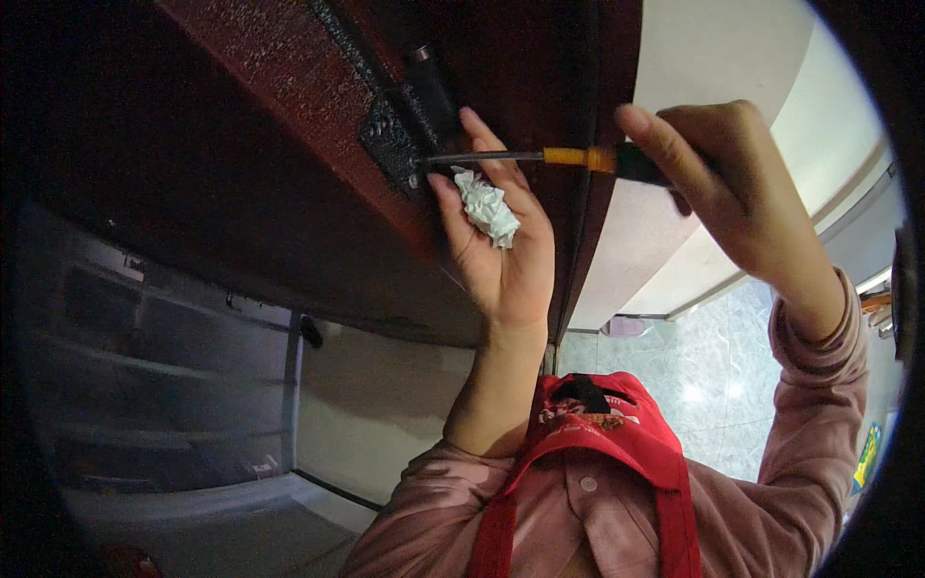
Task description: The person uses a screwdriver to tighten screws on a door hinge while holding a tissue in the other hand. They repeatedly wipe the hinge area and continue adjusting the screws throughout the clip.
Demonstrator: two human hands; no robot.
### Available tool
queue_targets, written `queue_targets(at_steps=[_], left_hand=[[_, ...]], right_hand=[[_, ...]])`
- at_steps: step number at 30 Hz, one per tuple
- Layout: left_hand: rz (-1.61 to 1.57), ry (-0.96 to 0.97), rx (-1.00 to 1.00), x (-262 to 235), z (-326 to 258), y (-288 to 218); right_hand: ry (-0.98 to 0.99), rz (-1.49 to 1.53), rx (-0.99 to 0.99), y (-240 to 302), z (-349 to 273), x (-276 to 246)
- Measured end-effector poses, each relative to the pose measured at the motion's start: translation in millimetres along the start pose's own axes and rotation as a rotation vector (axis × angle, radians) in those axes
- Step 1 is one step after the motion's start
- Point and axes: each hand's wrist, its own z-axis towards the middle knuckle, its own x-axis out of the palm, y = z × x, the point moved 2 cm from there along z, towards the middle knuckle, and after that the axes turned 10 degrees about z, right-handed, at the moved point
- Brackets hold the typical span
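A screwdriver (568, 157) with a yellow and dark handle lies nearly level across the view, and my right hand (732, 178) is closed round the handle's dark end. Its metal shaft runs left past my left fingers to a black hinge (387, 144) fixed on dark red wood. The tip meets the hinge plate's lower right part by a small shiny screw head (413, 180). My left hand (511, 241) is held palm up, with crumpled white tissue (488, 209) between thumb and fingers. The left thumb and fingertips are close to the tip and the hinge's barrel.
A dark red door panel (540, 67) stands beside the hinge, with pale wall panels (694, 58) to its right. Below is a grey marbled floor (718, 356). Dim shelves (183, 366) are at the lower left. A red apron (617, 433) hangs on my chest.
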Motion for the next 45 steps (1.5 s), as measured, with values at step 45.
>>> queue_targets(at_steps=[45], left_hand=[[-0.066,0.035,-0.142,-8,6,-8]], right_hand=[[-0.233,0.137,-0.751,-38,-14,20]])
